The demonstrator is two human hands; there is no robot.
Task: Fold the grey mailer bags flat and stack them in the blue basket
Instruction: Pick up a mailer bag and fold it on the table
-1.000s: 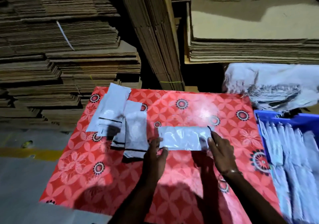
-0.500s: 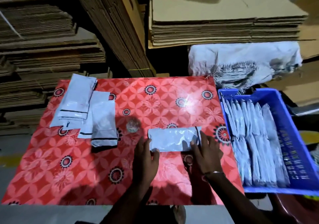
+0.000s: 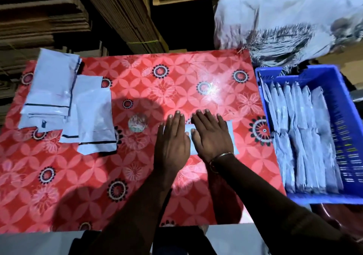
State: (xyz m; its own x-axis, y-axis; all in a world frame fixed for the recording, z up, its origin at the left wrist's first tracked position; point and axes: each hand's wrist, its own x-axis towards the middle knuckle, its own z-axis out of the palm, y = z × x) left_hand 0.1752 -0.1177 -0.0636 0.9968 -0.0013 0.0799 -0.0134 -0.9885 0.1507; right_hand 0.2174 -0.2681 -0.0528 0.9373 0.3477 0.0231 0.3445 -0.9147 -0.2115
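Both hands, L (image 3: 172,138) & R (image 3: 212,134), lie flat, fingers extended, palms pressing folded mailer bag (image 3: 231,136) onto red tablecloth (image 3: 176,73), nothing gripped. Step: flattening crease. Next, likely: pinch bag's edge, carry right to blue basket (image 3: 337,97), w/ stacked bags (image 3: 302,140).

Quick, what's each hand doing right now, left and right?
Left hand: open, palm flat, pressing down on the folded mailer bag.
Right hand: open, palm flat on the same bag, gripping nothing.

dim room | overhead glare on red tablecloth (image 3: 214,87) | arm shadows | blurred, warped edges
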